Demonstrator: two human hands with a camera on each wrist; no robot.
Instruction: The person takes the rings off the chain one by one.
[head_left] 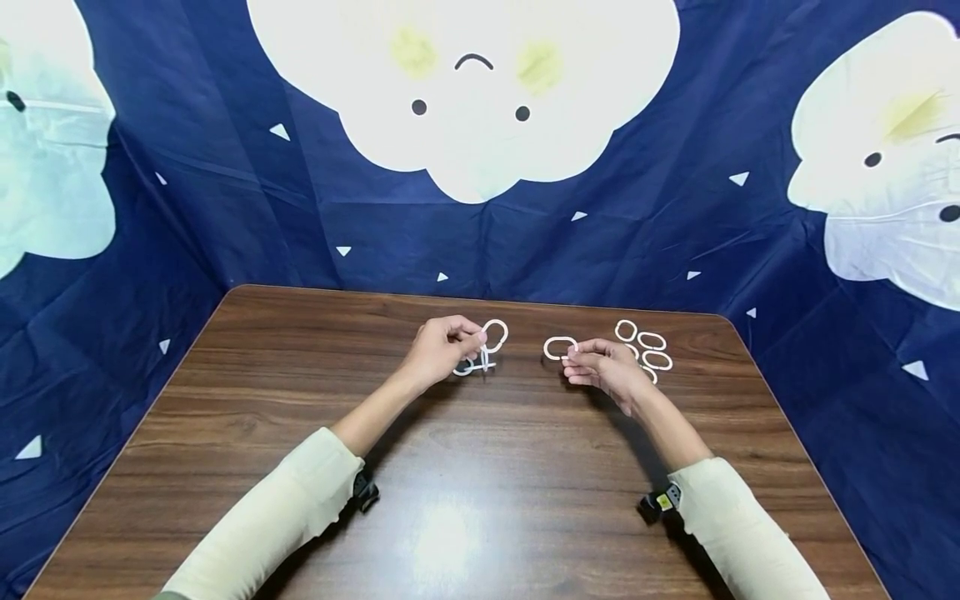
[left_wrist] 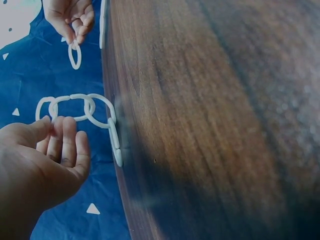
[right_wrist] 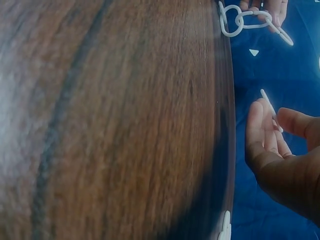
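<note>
In the head view my left hand [head_left: 447, 350] pinches the upper end of a short chain of white plastic links [head_left: 494, 335]. The left wrist view shows several joined oval links [left_wrist: 72, 96] hanging from those fingertips, the lowest one down at the tabletop. My right hand [head_left: 609, 367] pinches one loose white link [head_left: 559, 348] between thumb and fingers, held up to the right of the chain. A gap separates this link from the chain. Seen from the right wrist, the single link [right_wrist: 270, 107] appears nearly edge-on.
Several loose white links [head_left: 657, 360] lie on the brown wooden table [head_left: 480, 467] just right of my right hand. Behind the table's far edge hangs a dark blue curtain [head_left: 465, 250] with white cloud faces.
</note>
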